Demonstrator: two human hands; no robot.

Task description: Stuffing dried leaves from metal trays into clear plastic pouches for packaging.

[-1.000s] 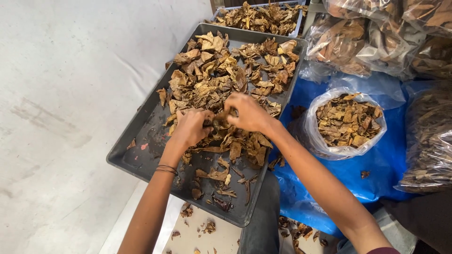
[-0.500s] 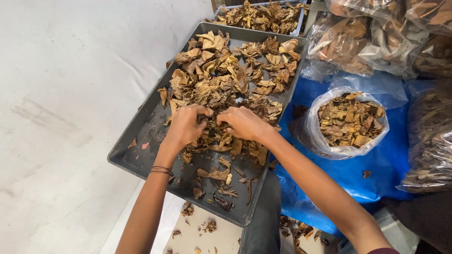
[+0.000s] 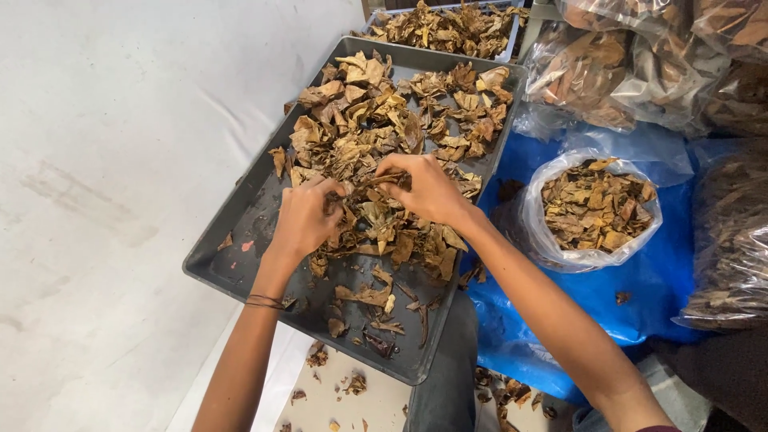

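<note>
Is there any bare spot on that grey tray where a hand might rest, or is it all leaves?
Bare metal shows along the tray's near-left edge, beside the left hand, and thinly at the near corner. The dried leaves crowd the middle and far end, where the right hand grips them. The open bag is full.

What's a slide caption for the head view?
Both hands, left and right, pick through dry leaves on a grey tray beside a bag.
</note>
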